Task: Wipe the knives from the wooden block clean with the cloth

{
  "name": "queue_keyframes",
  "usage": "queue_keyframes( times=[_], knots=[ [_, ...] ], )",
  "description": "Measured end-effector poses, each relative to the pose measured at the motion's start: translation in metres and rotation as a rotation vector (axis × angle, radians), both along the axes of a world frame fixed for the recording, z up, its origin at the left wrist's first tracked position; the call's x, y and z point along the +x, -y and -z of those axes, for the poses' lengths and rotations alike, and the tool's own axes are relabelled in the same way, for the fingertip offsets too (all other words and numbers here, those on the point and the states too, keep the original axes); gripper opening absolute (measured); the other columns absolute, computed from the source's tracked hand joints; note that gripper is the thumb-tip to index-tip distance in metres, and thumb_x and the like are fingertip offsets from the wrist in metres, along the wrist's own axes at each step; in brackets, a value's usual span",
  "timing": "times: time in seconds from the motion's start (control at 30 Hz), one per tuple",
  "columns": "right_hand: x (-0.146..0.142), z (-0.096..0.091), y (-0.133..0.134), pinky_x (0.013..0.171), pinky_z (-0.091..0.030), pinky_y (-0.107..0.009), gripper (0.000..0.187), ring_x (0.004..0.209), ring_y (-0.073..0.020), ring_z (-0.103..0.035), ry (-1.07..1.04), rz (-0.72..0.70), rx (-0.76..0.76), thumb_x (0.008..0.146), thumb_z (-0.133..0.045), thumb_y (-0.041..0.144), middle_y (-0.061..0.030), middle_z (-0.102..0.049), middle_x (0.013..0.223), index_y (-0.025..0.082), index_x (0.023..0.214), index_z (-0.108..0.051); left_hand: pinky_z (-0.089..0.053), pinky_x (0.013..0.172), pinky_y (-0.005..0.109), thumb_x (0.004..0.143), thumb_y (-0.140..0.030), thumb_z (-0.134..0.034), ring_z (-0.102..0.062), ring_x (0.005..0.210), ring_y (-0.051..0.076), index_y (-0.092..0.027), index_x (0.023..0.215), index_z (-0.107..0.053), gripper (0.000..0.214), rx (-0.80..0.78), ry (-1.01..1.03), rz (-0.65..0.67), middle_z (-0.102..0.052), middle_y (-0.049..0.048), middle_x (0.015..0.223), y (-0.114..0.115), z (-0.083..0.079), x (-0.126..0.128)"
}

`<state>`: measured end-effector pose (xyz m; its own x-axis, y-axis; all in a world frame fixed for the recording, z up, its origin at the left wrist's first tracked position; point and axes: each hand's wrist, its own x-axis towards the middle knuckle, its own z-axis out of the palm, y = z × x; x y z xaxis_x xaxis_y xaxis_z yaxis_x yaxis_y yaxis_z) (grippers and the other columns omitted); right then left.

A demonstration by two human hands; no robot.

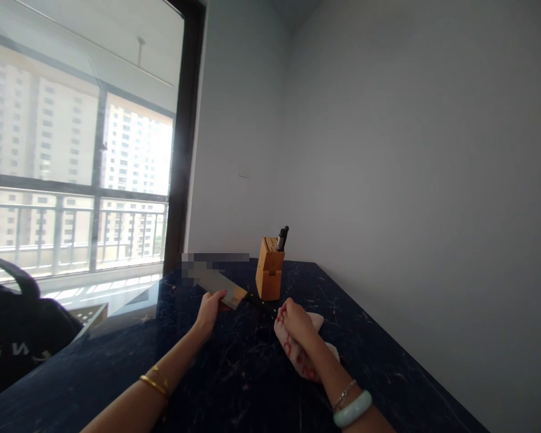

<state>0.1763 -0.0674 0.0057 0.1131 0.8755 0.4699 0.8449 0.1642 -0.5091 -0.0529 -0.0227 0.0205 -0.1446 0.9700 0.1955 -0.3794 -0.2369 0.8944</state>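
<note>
A cleaver (223, 287) with a broad metal blade and a black riveted handle (259, 304) lies slantwise between my hands. My left hand (211, 310) is closed on the blade's lower edge, thumb on top. The blade's far corner is blurred by pixelation. In my right hand (295, 320) is a white cloth (291, 355) with a red pattern, bunched at the handle's end. Its folds hang below the hand toward the table. Whether the fingers also grip the handle through the cloth is hidden. Just beyond the handle stands a wooden knife block (270, 270).
Black-handled knives (282, 239) stick up from the block. The dark blue marbled table (234, 373) reaches back to the grey wall (410, 180). At the left, a black bag (18, 337) sits beside the table, near a large window (72, 150).
</note>
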Motion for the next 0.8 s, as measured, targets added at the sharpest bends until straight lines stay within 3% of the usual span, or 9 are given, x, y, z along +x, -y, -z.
queue_keyframes(
  times=[0.2, 0.33, 0.43, 0.5, 0.63, 0.8],
  knots=[
    [-0.003, -0.007, 0.007, 0.057, -0.032, -0.025, 0.01, 0.065, -0.0154, -0.053, 0.088, -0.026, -0.149, 0.073, -0.045, 0.013, -0.0051, -0.058, 0.073, 0.016, 0.077, -0.054, -0.045, 0.044, 0.021, 0.069, -0.011, -0.049, -0.06, 0.047, 0.014, -0.011, 0.071, -0.057, 0.009, -0.046, 0.132, 0.095, -0.066, 0.0041, 0.055, 0.001, -0.006, -0.001],
    [-0.011, -0.01, 0.012, 0.061, -0.034, -0.024, 0.012, 0.07, -0.014, -0.054, 0.091, -0.13, -0.145, 0.076, -0.046, 0.015, -0.0031, -0.058, 0.077, 0.017, 0.079, -0.056, -0.045, 0.045, 0.02, 0.074, -0.012, -0.043, -0.059, 0.047, 0.013, -0.013, 0.07, -0.053, 0.011, -0.109, 0.233, 0.166, -0.066, 0.0058, 0.056, 0.003, -0.007, 0.0],
    [-0.019, -0.011, 0.013, 0.064, -0.036, -0.024, 0.018, 0.074, -0.0141, -0.054, 0.056, -0.202, -0.105, 0.078, -0.049, 0.022, -0.0014, -0.058, 0.078, 0.02, 0.094, -0.056, -0.045, 0.046, 0.02, 0.074, -0.011, -0.043, -0.059, 0.046, 0.012, -0.015, 0.068, -0.049, 0.01, -0.155, 0.279, 0.207, -0.066, 0.0065, 0.057, 0.003, -0.004, 0.001],
    [-0.023, -0.012, 0.011, 0.063, -0.037, -0.025, 0.029, 0.07, -0.0141, -0.053, -0.068, -0.276, -0.053, 0.077, -0.053, 0.031, -0.0001, -0.057, 0.075, 0.02, 0.103, -0.052, -0.045, 0.046, 0.02, 0.073, -0.011, -0.045, -0.058, 0.046, 0.013, -0.015, 0.067, -0.049, 0.008, -0.178, 0.296, 0.248, -0.065, 0.0062, 0.056, 0.003, -0.003, 0.003],
    [-0.031, -0.015, 0.006, 0.056, -0.038, -0.024, 0.056, 0.06, -0.0124, -0.051, -0.51, -0.514, 0.018, 0.069, -0.061, 0.046, 0.003, -0.055, 0.069, 0.02, 0.115, -0.043, -0.045, 0.046, 0.018, 0.074, -0.011, -0.048, -0.058, 0.047, 0.011, -0.015, 0.07, -0.049, 0.005, -0.182, 0.319, 0.35, -0.065, 0.0045, 0.058, 0.007, -0.005, 0.008],
    [-0.038, -0.027, 0.013, 0.046, -0.035, -0.021, 0.049, 0.047, -0.009, -0.047, -0.959, -0.632, 0.007, 0.075, -0.051, 0.055, 0.0025, -0.055, 0.059, 0.016, 0.106, -0.049, -0.044, 0.046, 0.017, 0.077, -0.013, -0.048, -0.058, 0.047, 0.01, -0.014, 0.077, -0.053, 0.005, -0.187, 0.296, 0.484, -0.065, 0.0041, 0.062, 0.016, -0.008, 0.015]
  ],
)
